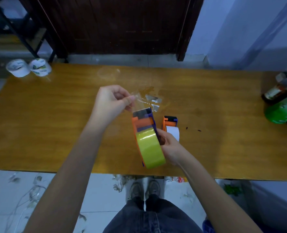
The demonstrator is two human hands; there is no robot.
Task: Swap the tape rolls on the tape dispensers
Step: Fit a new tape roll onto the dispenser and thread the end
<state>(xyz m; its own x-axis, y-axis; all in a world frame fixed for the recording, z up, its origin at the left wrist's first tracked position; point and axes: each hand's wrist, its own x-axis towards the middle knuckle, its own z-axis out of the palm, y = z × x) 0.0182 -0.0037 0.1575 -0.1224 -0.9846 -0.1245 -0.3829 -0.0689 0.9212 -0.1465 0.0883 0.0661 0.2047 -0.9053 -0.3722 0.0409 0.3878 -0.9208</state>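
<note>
Right grip (168, 147) clasps the plastic orange dispenser (143, 126) with glossy yellow roll (150, 148); left grip (112, 103) pinches clear tape (140, 103).

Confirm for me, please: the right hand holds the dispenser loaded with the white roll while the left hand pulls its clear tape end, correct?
Not quite: the dispenser held by the right hand carries the yellow roll, as the head view shows. The white roll sits in the other dispenser on the table. The left hand does pull the clear tape end.

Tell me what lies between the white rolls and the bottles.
In the head view, mostly bare table, with clear tape scraps near the middle. The left hand rises into that stretch, pinching tape.
</note>
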